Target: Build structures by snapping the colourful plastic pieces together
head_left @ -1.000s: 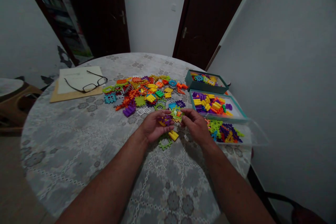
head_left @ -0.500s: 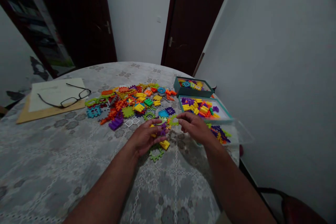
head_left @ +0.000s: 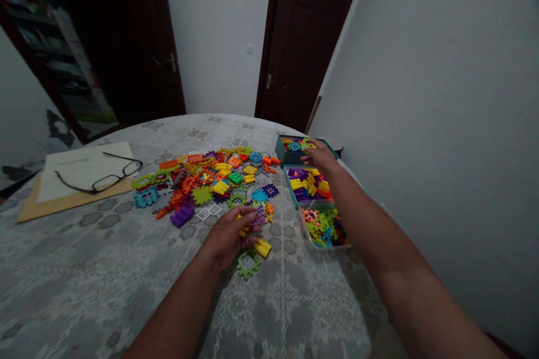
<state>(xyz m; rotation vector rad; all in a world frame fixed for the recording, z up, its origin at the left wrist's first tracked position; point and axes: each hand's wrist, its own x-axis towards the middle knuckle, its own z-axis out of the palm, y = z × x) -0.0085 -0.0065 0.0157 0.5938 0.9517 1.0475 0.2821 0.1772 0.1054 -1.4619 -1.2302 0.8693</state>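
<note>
My left hand [head_left: 231, 234] is closed on plastic building pieces: a purple gear-shaped piece [head_left: 260, 215] at the fingertips and some yellow partly hidden by the fingers. An orange and green piece [head_left: 268, 211] shows just beyond it. Under that hand lie a yellow ribbed piece [head_left: 263, 247] and a light green gear frame [head_left: 248, 263]. Reaching far right, my right hand [head_left: 320, 155] pinches a lime-green gear piece [head_left: 310, 144] over the dark green box [head_left: 286, 156]. A blue gear piece [head_left: 294, 147] lies in that box.
A heap of coloured pieces [head_left: 202, 195] spreads across the table's middle. A teal-rimmed tray [head_left: 293, 193] and a clear tub [head_left: 309, 240], both holding pieces, stand below the green box. Eyeglasses [head_left: 106, 182] rest on paper [head_left: 80, 160] at left. A white wall [head_left: 442, 95] borders the right.
My right hand has moved away from my left hand, up and right to the far green box, carrying the lime-green gear piece. My left hand stays low with its pieces. The view has tilted up slightly.
</note>
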